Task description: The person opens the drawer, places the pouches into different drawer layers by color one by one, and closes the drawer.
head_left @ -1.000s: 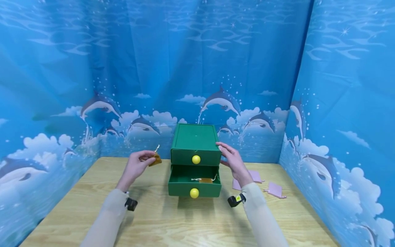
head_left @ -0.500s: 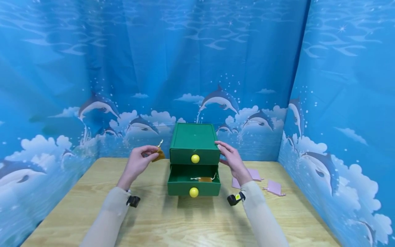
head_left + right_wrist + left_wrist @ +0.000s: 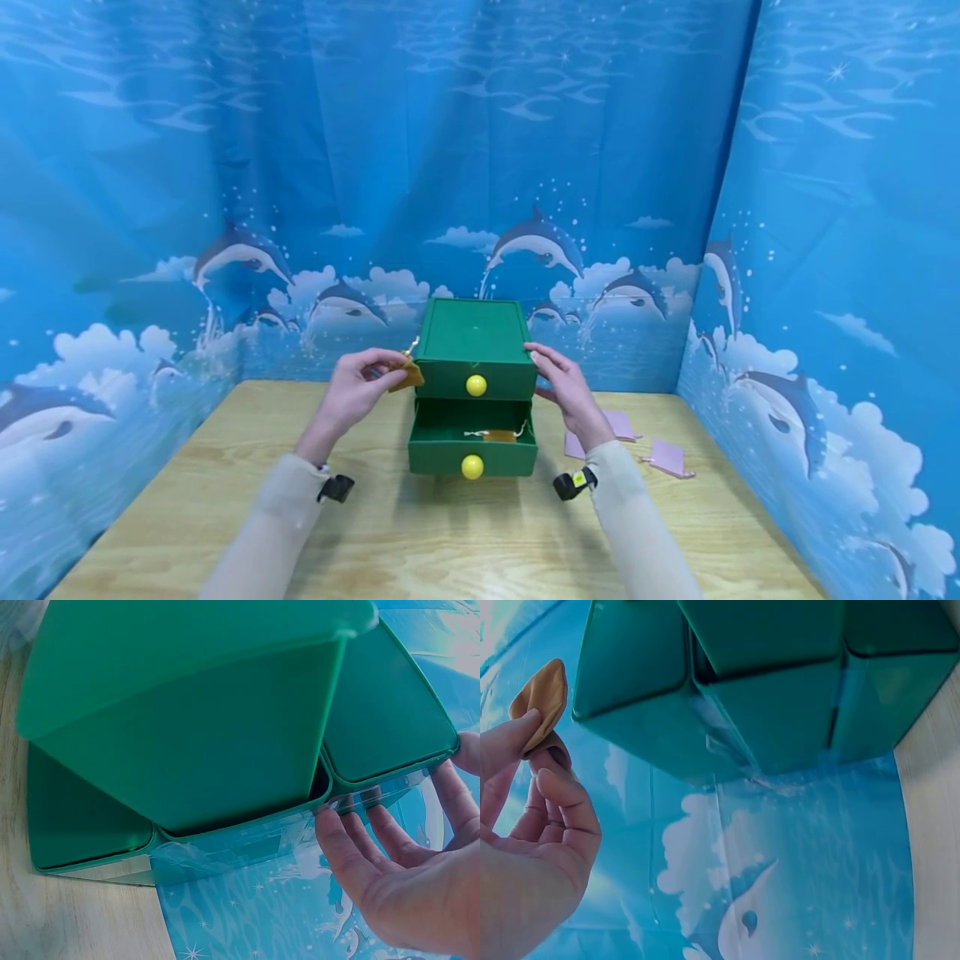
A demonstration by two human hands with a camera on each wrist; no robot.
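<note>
My left hand [image 3: 356, 390] pinches a mustard-brown drawstring pouch [image 3: 409, 377] between thumb and fingers, its white cord sticking up. The pouch is at the front left corner of the green drawer cabinet [image 3: 476, 331]; in the left wrist view, the same pouch [image 3: 546, 694] appears apart from the cabinet. Below the top drawer, a drawer [image 3: 438, 458] with a yellow knob stands pulled out. Inside lies another brown pouch [image 3: 499, 436] with white cords. My right hand [image 3: 567, 392] touches the cabinet's right side, with extended fingers [image 3: 341, 851] along it and the thumb near the top edge.
Several pink drawstring pouches, one of them a pouch [image 3: 667, 457] at the far right, lie on the wooden table [image 3: 360, 542] right of the cabinet. A blue dolphin-print curtain [image 3: 337, 208] stands behind and on both sides. The lowest compartment [image 3: 90, 817] is shut.
My left hand has moved right and slightly up with the brown pouch, towards the cabinet's front left corner. The right hand stays on the cabinet, and the drawer has not moved.
</note>
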